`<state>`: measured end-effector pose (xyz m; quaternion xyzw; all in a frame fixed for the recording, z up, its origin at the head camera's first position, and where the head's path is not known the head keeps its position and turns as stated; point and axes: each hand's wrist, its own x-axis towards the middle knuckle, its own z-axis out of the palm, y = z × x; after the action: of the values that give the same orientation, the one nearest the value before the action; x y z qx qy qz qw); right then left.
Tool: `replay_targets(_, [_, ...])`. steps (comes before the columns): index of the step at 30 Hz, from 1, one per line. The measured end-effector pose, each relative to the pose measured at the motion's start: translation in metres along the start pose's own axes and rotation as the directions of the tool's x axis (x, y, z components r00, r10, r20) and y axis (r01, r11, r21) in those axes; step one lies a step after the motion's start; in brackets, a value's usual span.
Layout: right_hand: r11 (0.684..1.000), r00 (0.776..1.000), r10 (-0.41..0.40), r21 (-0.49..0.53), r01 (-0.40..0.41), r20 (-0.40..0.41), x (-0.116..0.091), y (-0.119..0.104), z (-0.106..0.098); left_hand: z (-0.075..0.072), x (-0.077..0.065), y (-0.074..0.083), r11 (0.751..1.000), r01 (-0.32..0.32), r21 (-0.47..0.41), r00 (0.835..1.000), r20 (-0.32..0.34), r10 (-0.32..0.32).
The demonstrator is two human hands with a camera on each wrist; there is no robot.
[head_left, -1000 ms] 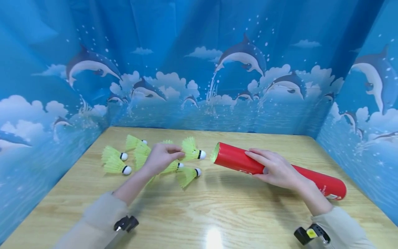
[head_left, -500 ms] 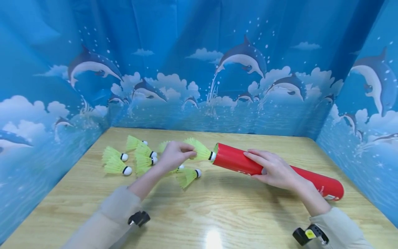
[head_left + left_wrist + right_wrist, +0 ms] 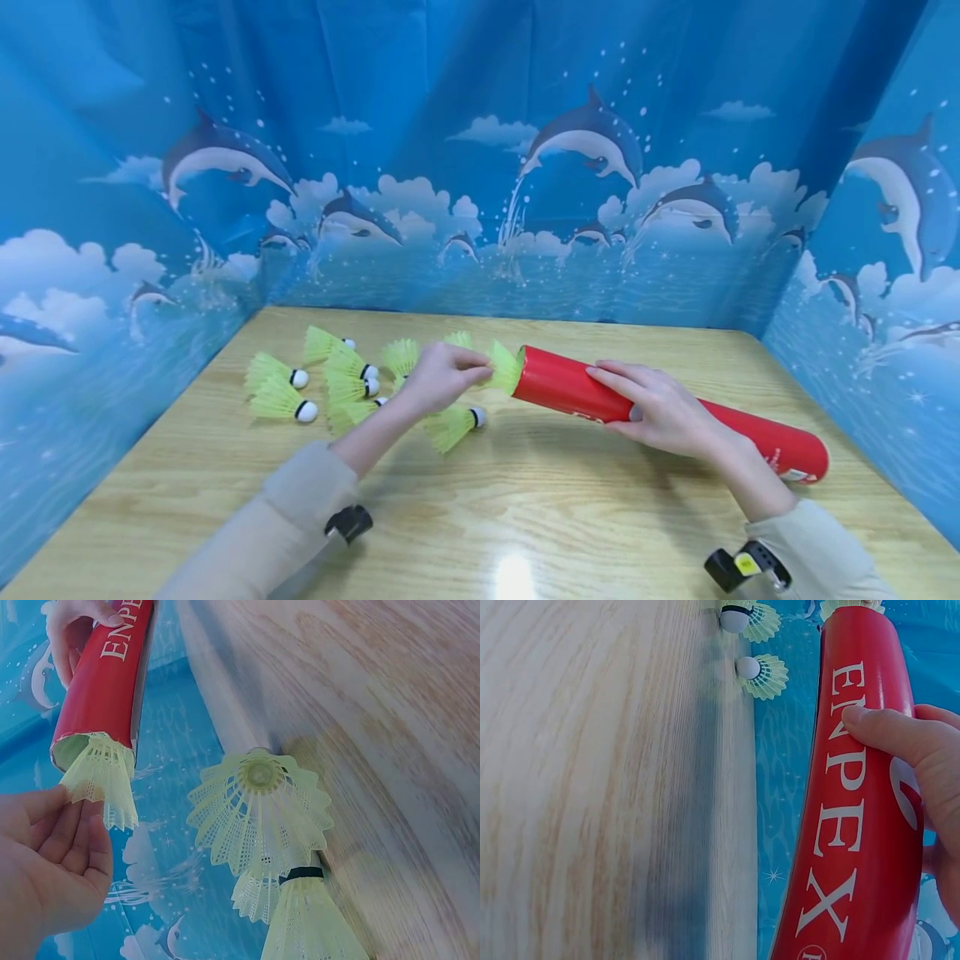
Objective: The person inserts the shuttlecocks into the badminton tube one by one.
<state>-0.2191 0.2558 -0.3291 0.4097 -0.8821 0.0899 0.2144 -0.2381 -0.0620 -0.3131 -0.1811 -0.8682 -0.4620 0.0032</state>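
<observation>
Blue dolphin-print backdrop (image 3: pixel 480 167), light wooden table (image 3: pixel 525 517), glare

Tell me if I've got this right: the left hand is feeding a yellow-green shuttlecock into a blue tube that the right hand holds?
Not quite: the tube is red, as the head view shows. The left hand does feed a yellow-green shuttlecock into it, and the right hand holds it.

On my feed I count one red tube (image 3: pixel 562 383) and one shuttlecock (image 3: pixel 502 367) sticking out of its mouth. Loose shuttlecocks (image 3: pixel 279 403) on the table (image 3: pixel 525 517): I make out at least eight, three in a spread at the far left and the others bunched and overlapping behind the wrist, so I cannot give the exact number. Two hands are in view, the left hand (image 3: pixel 442 377) and the right hand (image 3: pixel 663 412). Two black wrist mounts (image 3: pixel 348 523) show, one on each sleeve.
</observation>
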Motion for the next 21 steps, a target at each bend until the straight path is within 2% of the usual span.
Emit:
replay_targets(10, [1.0, 1.0, 0.007, -0.001, -0.007, 0.002, -0.001, 0.001, 0.001, 0.005, 0.003, 0.002, 0.995, -0.04, 0.09, 0.999, -0.016, 0.042])
replay_targets(15, [1.0, 1.0, 0.003, 0.0, -0.003, -0.001, -0.001, 0.001, 0.001, 0.009, 0.005, 0.002, 0.99, -0.077, 0.115, 0.997, 0.007, 0.077])
replay_targets(21, [1.0, 1.0, 0.009, 0.005, -0.009, -0.001, -0.001, 0.001, 0.001, 0.013, 0.006, 0.004, 0.99, -0.075, 0.12, 0.997, 0.02, 0.073])
